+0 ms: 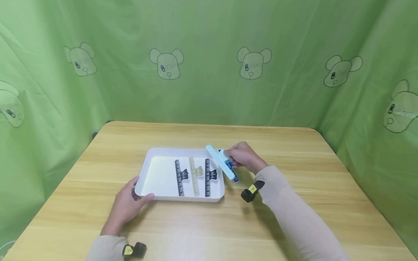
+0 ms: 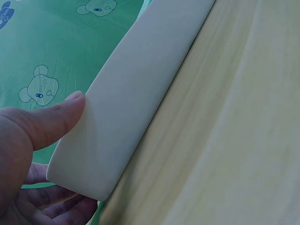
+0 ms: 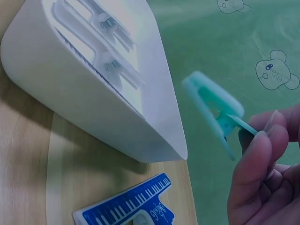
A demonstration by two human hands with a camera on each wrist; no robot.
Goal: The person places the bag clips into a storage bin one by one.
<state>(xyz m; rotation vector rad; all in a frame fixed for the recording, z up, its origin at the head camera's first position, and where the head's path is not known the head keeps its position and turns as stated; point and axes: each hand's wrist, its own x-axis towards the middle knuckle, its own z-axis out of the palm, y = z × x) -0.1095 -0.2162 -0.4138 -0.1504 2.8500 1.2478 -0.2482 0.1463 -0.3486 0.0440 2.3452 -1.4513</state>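
With thumb and fingertips, my right hand (image 1: 245,156) pinches the handle of a light blue long-bar clip (image 1: 219,162). In the right wrist view this clip (image 3: 226,123) is up beside the tray. Below it, a dark blue clip (image 3: 129,201) with a white piano-key print lies on the table. My left hand (image 1: 126,203) holds the near left corner of a white tray (image 1: 160,177), its thumb on the near wall and its fingers around the corner. Inside the tray lie a black clip (image 1: 178,177), a gold clip (image 1: 194,177) and another black clip (image 1: 207,177), side by side.
The tray stands on a wooden table (image 1: 294,152). A green curtain (image 1: 209,98) with bear-head drawings hangs behind the table and along both sides. Each wrist wears a black camera mount, such as the right one (image 1: 249,195).
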